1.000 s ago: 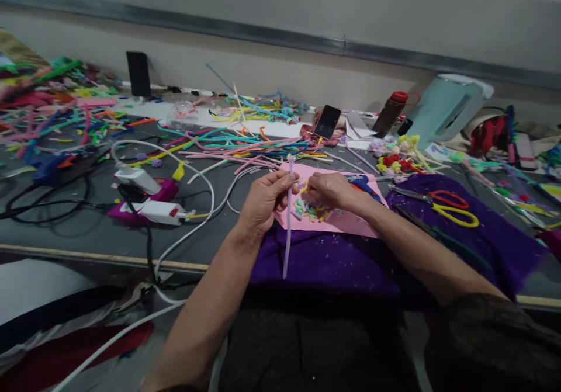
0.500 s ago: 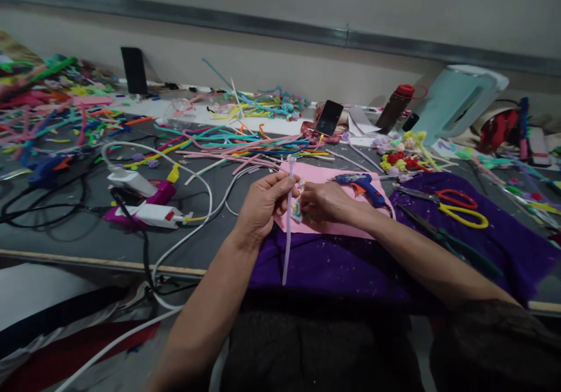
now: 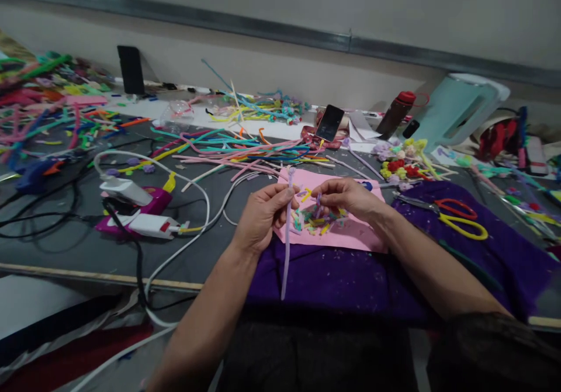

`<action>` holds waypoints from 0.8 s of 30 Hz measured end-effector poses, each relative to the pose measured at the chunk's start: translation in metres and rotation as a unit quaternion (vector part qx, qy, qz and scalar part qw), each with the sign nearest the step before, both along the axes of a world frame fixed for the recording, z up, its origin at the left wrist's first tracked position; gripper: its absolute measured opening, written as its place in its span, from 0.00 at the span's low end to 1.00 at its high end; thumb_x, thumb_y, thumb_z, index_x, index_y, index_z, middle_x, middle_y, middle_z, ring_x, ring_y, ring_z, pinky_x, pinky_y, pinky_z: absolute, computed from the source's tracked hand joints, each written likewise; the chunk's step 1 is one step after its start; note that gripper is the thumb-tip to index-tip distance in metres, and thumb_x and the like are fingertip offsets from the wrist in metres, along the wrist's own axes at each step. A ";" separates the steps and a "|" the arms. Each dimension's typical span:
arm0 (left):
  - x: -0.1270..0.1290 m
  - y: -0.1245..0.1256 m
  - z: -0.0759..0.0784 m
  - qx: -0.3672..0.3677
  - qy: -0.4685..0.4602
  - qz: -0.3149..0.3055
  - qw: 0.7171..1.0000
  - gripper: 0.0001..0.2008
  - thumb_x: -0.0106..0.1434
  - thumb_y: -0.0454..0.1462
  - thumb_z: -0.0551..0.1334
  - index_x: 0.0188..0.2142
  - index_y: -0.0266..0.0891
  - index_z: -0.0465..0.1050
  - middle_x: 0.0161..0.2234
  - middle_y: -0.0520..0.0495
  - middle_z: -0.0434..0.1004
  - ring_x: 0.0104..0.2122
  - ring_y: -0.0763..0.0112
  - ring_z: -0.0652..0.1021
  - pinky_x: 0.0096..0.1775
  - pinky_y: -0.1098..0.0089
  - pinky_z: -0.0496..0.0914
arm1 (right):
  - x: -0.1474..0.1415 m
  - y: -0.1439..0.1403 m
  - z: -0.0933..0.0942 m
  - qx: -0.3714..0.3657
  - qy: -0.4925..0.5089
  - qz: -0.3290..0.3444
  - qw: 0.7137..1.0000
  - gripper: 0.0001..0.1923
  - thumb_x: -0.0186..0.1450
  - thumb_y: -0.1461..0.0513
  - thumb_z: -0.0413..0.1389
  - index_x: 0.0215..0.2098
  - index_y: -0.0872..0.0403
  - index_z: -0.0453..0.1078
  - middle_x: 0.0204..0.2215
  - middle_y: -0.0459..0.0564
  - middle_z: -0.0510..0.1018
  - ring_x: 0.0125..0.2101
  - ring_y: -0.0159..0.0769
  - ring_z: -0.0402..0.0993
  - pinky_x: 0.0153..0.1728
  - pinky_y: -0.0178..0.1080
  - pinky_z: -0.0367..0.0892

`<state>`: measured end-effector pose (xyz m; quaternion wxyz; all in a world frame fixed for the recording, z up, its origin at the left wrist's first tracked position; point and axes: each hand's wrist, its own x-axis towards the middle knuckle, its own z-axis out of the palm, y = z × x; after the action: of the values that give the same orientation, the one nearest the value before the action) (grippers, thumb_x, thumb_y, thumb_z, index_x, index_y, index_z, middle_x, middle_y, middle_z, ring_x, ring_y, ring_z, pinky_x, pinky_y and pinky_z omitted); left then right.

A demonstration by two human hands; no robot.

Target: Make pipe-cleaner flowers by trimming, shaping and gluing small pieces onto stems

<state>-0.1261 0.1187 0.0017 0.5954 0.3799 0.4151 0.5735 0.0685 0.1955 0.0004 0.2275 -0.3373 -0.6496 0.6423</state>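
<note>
My left hand [image 3: 263,214] pinches a pale lilac pipe cleaner [image 3: 287,252] near its top. The stem hangs upright over the front edge of a pink sheet [image 3: 350,237]. Beside it, my right hand [image 3: 346,199] is closed on a small purple pipe cleaner piece [image 3: 319,202], a short gap away from the stem. Short cut pieces [image 3: 318,224] in green, yellow and lilac lie on the sheet below my fingers. Behind my right hand, only a blue bit of the glue gun [image 3: 367,186] shows.
Scissors [image 3: 462,219] with red and yellow handles lie on purple cloth [image 3: 350,281] at the right. Long pipe cleaners [image 3: 245,146] spread behind the sheet. A magenta power strip [image 3: 155,202] with cables sits left. A phone [image 3: 330,123], bottle [image 3: 397,114] and teal container [image 3: 460,108] stand at the back.
My right hand has lifted from the cut pieces and moved slightly right, now with a purple piece in its fingers. It now covers most of the glue gun. My left hand keeps its hold.
</note>
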 end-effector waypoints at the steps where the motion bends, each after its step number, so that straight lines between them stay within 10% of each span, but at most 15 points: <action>1: 0.000 0.001 0.000 -0.005 0.001 0.002 1.000 0.09 0.53 0.40 0.65 0.30 0.35 0.74 0.21 0.54 0.72 0.12 0.88 0.62 0.13 0.82 0.53 | 0.000 0.001 -0.001 -0.013 0.008 -0.002 1.000 0.12 0.54 0.63 0.59 0.37 0.58 0.70 0.22 0.46 0.75 0.18 0.26 0.69 0.15 0.27 0.58; 24: 0.003 0.009 -0.004 -0.147 -0.020 -0.028 0.989 0.10 0.51 0.40 0.66 0.30 0.35 0.73 0.19 0.55 0.71 0.11 0.86 0.62 0.13 0.82 0.55 | 0.004 0.015 0.007 0.012 -0.036 -0.004 0.999 0.08 0.60 0.62 0.54 0.35 0.58 0.71 0.16 0.41 0.70 0.15 0.24 0.62 0.16 0.28 0.55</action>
<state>-0.1231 0.1276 -0.0023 0.6687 0.2887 0.4721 0.4966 0.0729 0.2107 0.0079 0.2103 -0.3597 -0.6641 0.6208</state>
